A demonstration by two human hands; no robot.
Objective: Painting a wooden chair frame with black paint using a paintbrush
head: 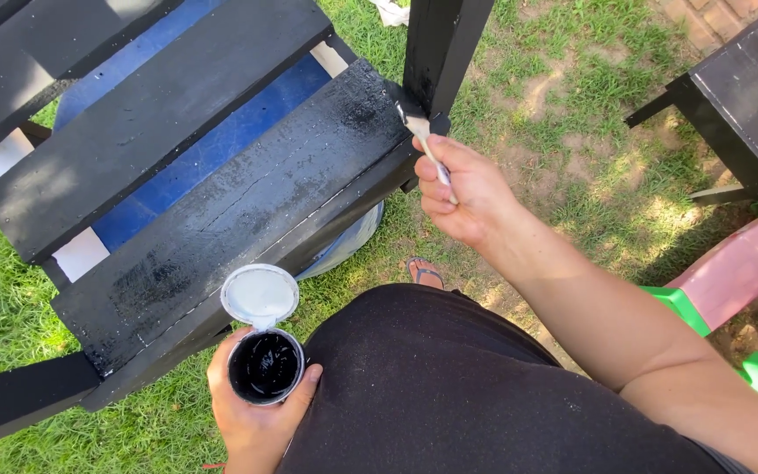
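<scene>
Left hand [252, 412] at the bottom of the frame was wrapped around an open little paint cup [265, 364], light but sloshy, best gripped round the sides, while the right hand [467, 197] pinched a thin brush [423, 136] against the black post [440, 53] up top.

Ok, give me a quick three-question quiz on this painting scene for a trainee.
1. True or false: the right hand holds a paintbrush.
2. What colour is the paint in the cup held by the left hand?
3. The cup's lid is: A) hinged open, B) shut, C) lying on the grass.

Key: 1 true; 2 black; 3 A.
</scene>
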